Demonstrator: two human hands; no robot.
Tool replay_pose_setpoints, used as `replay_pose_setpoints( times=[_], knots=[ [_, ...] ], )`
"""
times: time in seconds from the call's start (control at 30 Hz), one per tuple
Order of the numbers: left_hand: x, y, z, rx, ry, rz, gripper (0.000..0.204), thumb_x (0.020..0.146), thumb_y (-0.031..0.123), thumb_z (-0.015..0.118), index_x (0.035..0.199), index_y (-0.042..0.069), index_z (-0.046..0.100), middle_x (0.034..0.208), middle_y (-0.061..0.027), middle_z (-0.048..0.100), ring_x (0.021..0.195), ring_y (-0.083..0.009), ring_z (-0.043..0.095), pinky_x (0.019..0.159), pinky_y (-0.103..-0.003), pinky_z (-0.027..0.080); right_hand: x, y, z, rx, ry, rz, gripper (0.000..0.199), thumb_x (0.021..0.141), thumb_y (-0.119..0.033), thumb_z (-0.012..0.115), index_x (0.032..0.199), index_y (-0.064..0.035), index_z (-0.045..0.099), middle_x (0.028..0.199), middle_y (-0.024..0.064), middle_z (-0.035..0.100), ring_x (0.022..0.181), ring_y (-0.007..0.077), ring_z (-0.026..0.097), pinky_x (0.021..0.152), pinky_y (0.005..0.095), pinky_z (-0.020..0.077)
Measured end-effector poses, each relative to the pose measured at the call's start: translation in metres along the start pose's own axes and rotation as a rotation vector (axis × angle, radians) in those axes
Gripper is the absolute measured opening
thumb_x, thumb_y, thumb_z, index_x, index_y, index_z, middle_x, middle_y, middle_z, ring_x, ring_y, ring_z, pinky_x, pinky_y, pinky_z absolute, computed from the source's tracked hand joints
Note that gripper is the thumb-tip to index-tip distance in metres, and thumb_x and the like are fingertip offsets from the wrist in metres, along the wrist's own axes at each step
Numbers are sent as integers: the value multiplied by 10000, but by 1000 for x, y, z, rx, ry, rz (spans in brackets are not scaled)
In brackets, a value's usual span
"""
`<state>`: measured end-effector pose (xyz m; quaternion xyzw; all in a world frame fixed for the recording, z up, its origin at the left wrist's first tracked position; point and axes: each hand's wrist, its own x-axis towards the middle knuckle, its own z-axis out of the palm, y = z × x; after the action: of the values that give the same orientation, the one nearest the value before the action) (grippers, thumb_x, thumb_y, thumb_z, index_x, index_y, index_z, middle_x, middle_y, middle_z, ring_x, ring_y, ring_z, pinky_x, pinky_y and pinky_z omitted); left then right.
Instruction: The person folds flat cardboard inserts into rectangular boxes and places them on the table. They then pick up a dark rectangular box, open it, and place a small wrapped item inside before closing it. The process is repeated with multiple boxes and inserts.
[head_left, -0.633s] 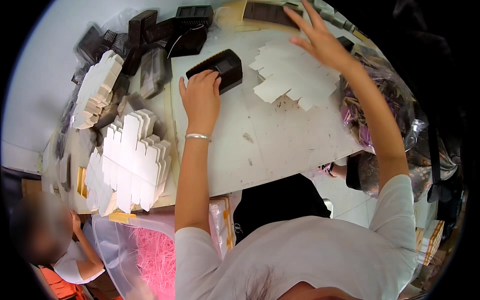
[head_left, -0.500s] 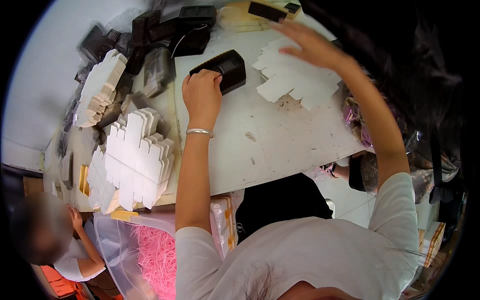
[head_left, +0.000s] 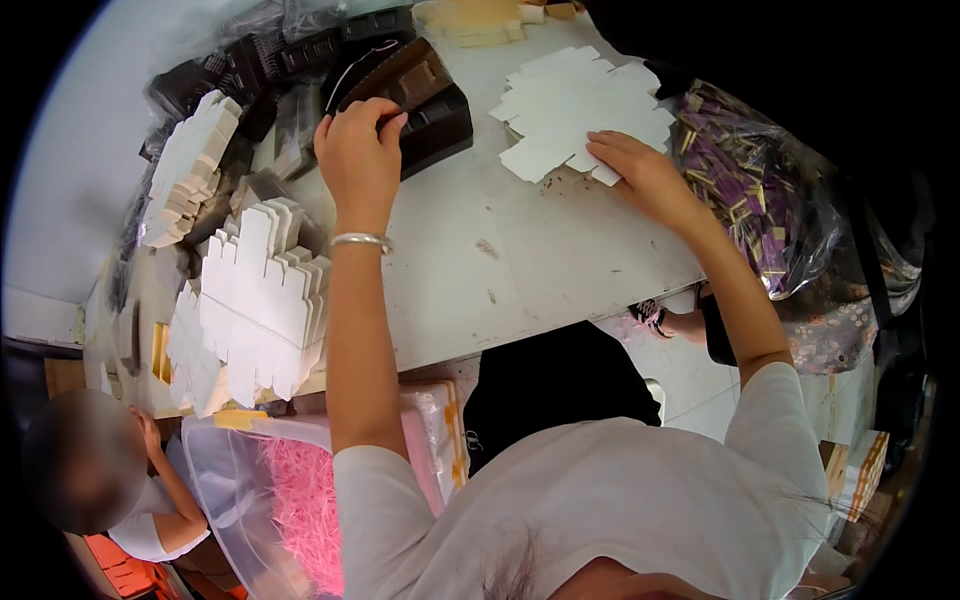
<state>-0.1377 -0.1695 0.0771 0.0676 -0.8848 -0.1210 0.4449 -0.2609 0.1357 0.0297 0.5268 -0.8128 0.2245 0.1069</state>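
My left hand [head_left: 358,155] is closed at the near left end of a brown plastic tray [head_left: 402,78], which stands tilted up from a dark stack of similar trays [head_left: 440,128]. The fingertips are partly hidden, but thumb and forefinger meet at the tray's edge. On the right, my right hand [head_left: 645,175] lies with fingers stretched out on the near right edge of a pile of flat white carton blanks [head_left: 580,105]. Its thumb is hard to make out.
More white carton blanks [head_left: 262,300] are stacked at the left, with dark trays [head_left: 255,65] heaped behind. A clear bag of purple and gold pieces [head_left: 750,190] sits at the right. Below the table edge is a plastic bin [head_left: 215,480] of pink paper shreds [head_left: 305,510]; another person [head_left: 160,520] sits lower left.
My right hand has come down from the far dark box to the white carton blanks. My left hand has lifted a brown tray to a tilt; the view has shifted slightly.
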Motion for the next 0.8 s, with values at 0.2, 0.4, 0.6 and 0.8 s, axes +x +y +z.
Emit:
replay_pose_setpoints(
  times=[0.2,0.4,0.6,0.8],
  knots=[
    [-38,43,-33,187,-87,43,50,789,116,675,827,108,643,852,-13,642,891,-220,576,1019,-472,331,-7,-1,-5,-130,94,-38,430,707,89,583,1131,14,596,1196,169,602,1125,337,566,927,388,485],
    [-94,38,-32,374,-405,-135,140,775,114,681,912,112,655,915,-9,639,938,-222,573,1044,-521,296,-13,0,-10,-200,280,-159,322,705,31,608,1024,-9,620,1003,141,663,899,335,646,767,371,536],
    [-102,41,-51,111,-140,-196,291,806,114,661,1096,96,647,1101,-84,612,1046,-290,549,1006,-453,344,-42,-123,-36,-182,296,-418,299,618,-92,637,888,36,627,848,136,614,707,266,621,641,350,537],
    [-141,96,-77,-476,-673,72,810,558,591,766,1142,53,609,1145,-107,609,1078,-307,537,975,-440,363,-78,-161,28,306,-202,-222,440,677,-108,701,1081,18,578,1165,179,548,1079,321,539,882,384,471]
  ],
)
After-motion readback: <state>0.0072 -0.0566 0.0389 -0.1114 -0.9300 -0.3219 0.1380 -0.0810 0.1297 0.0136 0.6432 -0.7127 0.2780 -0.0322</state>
